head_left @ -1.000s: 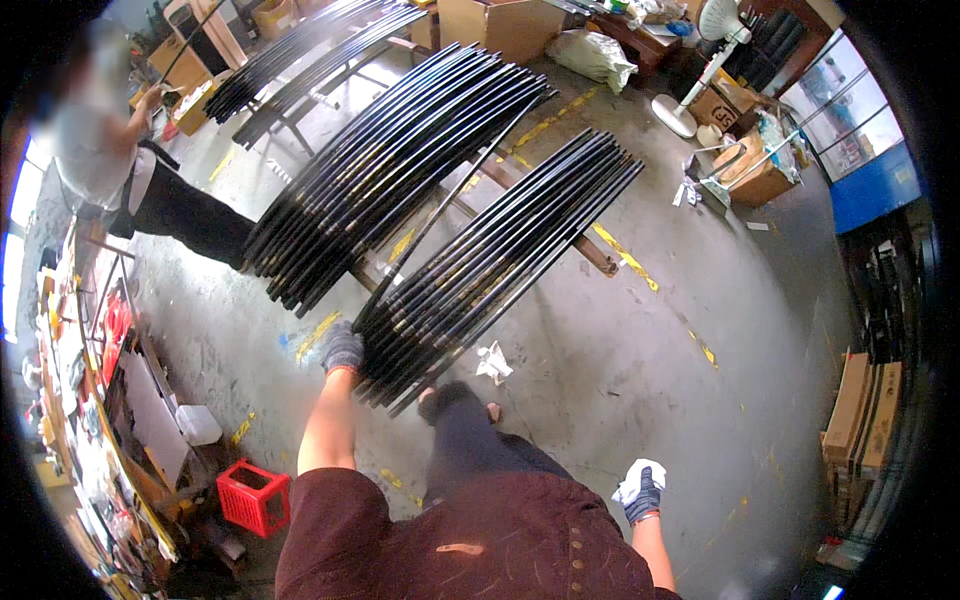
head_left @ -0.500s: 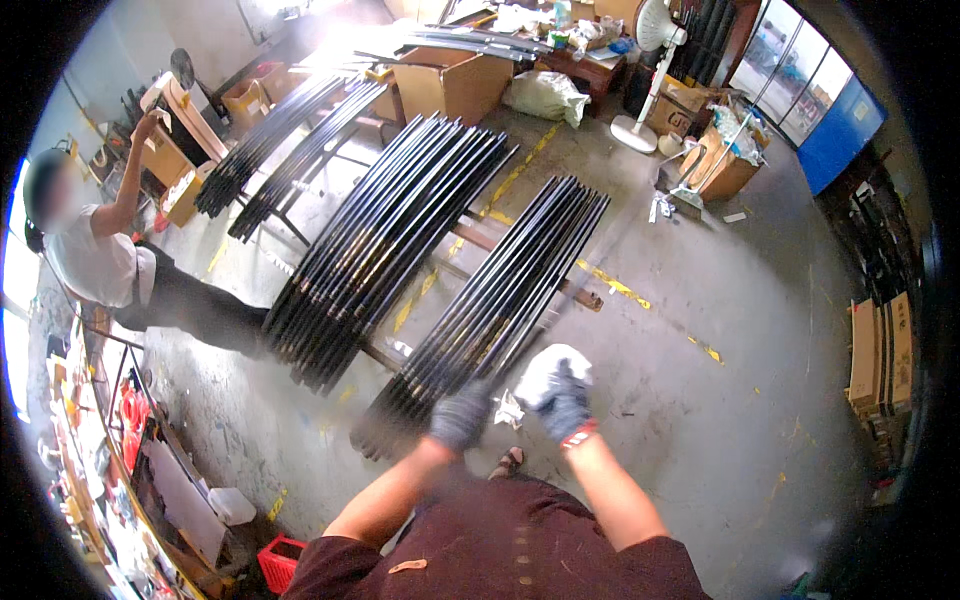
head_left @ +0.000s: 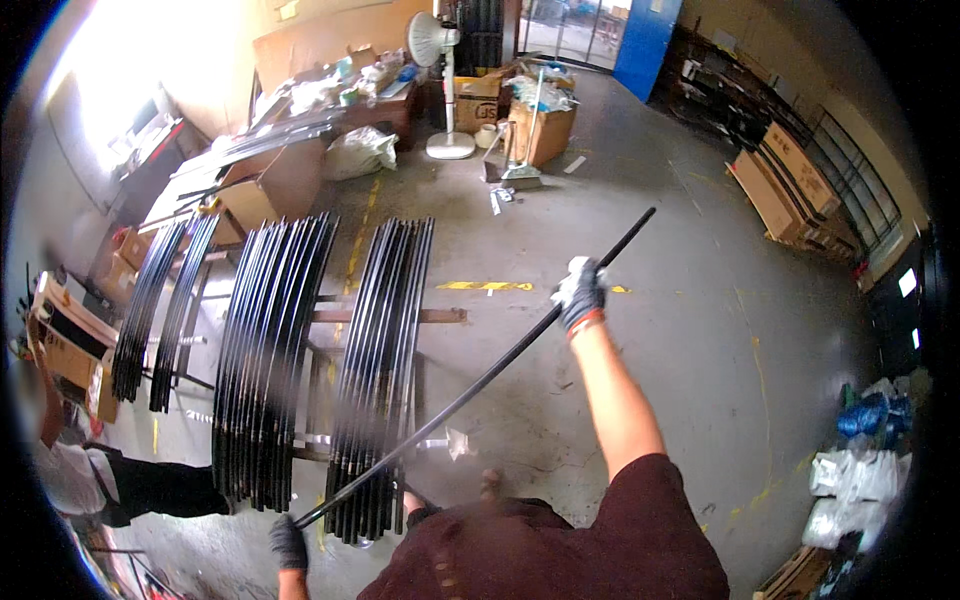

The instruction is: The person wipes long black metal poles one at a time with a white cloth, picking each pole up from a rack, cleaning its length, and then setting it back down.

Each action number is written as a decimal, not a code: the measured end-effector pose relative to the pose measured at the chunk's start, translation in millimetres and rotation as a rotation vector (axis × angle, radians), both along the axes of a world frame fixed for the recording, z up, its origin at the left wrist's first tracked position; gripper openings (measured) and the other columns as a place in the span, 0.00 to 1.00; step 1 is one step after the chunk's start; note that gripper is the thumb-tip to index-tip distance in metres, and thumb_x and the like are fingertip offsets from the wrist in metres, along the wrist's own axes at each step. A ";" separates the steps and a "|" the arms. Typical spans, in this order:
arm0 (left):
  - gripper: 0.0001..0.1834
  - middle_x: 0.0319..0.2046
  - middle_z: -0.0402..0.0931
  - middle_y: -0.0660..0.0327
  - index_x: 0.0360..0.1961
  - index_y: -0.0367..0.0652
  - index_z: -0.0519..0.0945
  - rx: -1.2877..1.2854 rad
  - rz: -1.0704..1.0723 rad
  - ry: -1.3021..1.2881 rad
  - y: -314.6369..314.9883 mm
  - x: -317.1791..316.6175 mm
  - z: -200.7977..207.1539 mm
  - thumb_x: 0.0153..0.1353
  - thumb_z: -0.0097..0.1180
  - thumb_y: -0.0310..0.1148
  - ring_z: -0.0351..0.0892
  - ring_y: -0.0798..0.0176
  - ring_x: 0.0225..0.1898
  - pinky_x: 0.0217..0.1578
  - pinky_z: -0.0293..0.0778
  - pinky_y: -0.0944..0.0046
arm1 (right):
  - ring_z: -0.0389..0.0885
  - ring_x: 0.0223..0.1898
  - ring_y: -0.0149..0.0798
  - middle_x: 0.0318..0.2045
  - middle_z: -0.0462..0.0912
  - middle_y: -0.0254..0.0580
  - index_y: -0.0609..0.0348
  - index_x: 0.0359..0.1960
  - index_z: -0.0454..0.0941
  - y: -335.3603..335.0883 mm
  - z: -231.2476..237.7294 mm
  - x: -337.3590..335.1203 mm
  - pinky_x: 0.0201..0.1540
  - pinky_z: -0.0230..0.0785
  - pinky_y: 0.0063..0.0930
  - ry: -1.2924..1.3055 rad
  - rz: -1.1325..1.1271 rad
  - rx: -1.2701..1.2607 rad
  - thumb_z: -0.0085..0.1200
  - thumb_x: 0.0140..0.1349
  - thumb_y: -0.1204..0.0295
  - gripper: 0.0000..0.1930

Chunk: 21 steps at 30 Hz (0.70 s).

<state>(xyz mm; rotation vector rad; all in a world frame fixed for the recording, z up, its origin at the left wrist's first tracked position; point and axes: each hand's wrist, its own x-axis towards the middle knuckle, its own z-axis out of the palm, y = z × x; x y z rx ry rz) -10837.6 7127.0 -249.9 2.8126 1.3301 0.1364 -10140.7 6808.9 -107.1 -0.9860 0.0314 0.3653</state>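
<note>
A long black rod (head_left: 470,392) slants across the view, from low left up to the right, over the near ends of the rods below. My left hand (head_left: 289,545), in a dark grey glove, is closed round its lower end. Farther up, my right hand (head_left: 584,303), gloved with a red cuff, is closed with a white cloth (head_left: 576,275) against the rod. The rod's far end sticks out past that hand. To the left, a narrow bundle of black rods (head_left: 385,330) and a wider bundle (head_left: 268,350) lie side by side on a low rack (head_left: 440,316).
Two thinner bundles (head_left: 182,300) lie farther left, where a person (head_left: 150,485) stands. A white fan (head_left: 449,110), a carton with a broom (head_left: 540,130) and a white sack (head_left: 360,152) stand at the back. Flat cartons (head_left: 790,190) lean at the right.
One rod has come up off the narrow bundle into my hands. The cloth, held away from the rods before, is now on it. My view has swung to the right.
</note>
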 end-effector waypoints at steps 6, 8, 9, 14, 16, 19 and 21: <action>0.08 0.27 0.75 0.46 0.26 0.37 0.75 0.076 0.213 -0.003 15.9 -83.7 17.5 0.51 0.47 0.31 0.74 0.42 0.32 0.31 0.68 0.47 | 0.52 0.07 0.30 0.09 0.53 0.27 0.46 0.15 0.58 -90.4 106.4 38.7 0.09 0.42 0.23 0.028 -0.337 -0.001 0.50 0.53 0.59 0.16; 0.08 0.26 0.75 0.45 0.25 0.39 0.76 -0.118 0.210 0.372 4.9 -68.0 46.8 0.50 0.48 0.32 0.74 0.40 0.32 0.31 0.69 0.47 | 0.51 0.06 0.30 0.09 0.52 0.26 0.46 0.15 0.59 -106.6 116.4 33.3 0.09 0.42 0.22 0.023 -0.362 0.080 0.51 0.52 0.59 0.16; 0.08 0.24 0.76 0.51 0.24 0.43 0.76 -0.123 0.164 0.473 4.5 -67.1 44.7 0.51 0.51 0.36 0.76 0.45 0.31 0.33 0.72 0.51 | 0.51 0.07 0.29 0.09 0.52 0.26 0.47 0.16 0.60 -115.4 116.8 35.3 0.09 0.42 0.22 0.023 -0.384 0.075 0.51 0.53 0.59 0.16; 0.15 0.26 0.77 0.50 0.24 0.43 0.79 -0.367 -0.128 0.688 4.8 -63.5 26.6 0.45 0.57 0.45 0.77 0.46 0.32 0.34 0.73 0.52 | 0.49 0.07 0.26 0.09 0.50 0.24 0.47 0.24 0.69 -153.7 98.6 38.3 0.10 0.42 0.22 -0.105 -0.209 0.321 0.50 0.57 0.55 0.12; 0.17 0.26 0.77 0.49 0.23 0.42 0.79 -0.436 -0.264 0.664 -5.0 -47.4 13.0 0.46 0.55 0.47 0.77 0.45 0.31 0.34 0.73 0.50 | 0.50 0.08 0.27 0.10 0.50 0.24 0.47 0.24 0.70 -164.3 92.4 44.6 0.10 0.42 0.22 -0.114 -0.171 0.308 0.50 0.57 0.54 0.13; 0.16 0.27 0.77 0.46 0.26 0.42 0.79 -0.591 -0.270 0.410 -78.5 52.7 23.9 0.47 0.56 0.45 0.76 0.42 0.34 0.35 0.71 0.49 | 0.53 0.08 0.27 0.09 0.54 0.26 0.47 0.20 0.65 -122.2 83.2 23.9 0.10 0.45 0.25 -0.026 -0.196 0.183 0.51 0.54 0.51 0.17; 0.16 0.28 0.77 0.47 0.35 0.43 0.77 -0.837 -0.238 0.220 -129.8 155.8 47.5 0.49 0.57 0.42 0.77 0.44 0.35 0.33 0.71 0.49 | 0.56 0.09 0.27 0.12 0.58 0.27 0.48 0.21 0.66 -76.0 57.4 -4.5 0.10 0.47 0.25 0.018 -0.191 0.016 0.50 0.55 0.48 0.19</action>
